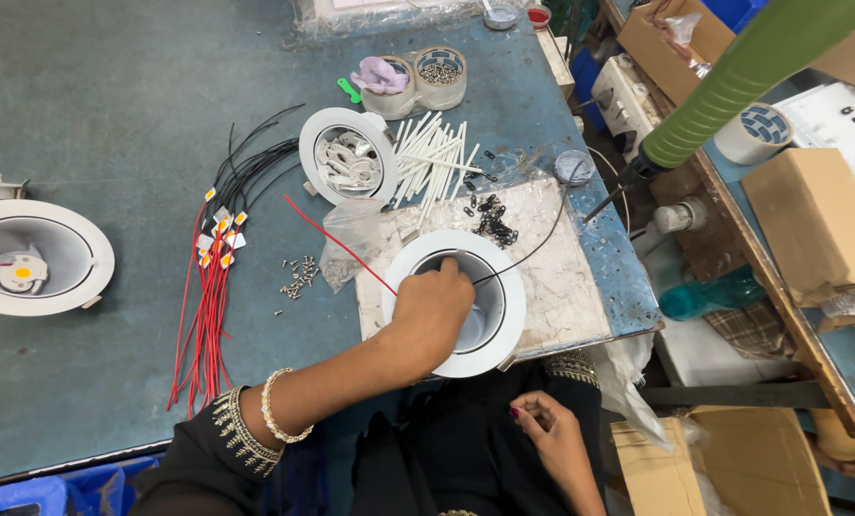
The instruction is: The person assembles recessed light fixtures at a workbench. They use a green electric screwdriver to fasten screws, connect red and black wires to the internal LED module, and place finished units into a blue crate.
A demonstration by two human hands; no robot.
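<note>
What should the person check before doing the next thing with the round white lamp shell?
1. Lamp shell lying flat on the plastic sheet: ok, it sits open side up.
2. Left hand on the part: ok, its fingers reach into the shell's bowl.
3. Red wire and black wire both lead into the shell: ok, though their ends are hidden by the hand.
4. Right hand ready: cannot tell; it is down by the lap, fingers curled, and anything pinched in them is too small to see.
5. Screws close by: ok, a small pile lies just left of the sheet.
6. Spare wires within reach: ok, bundled to the left.
</note>
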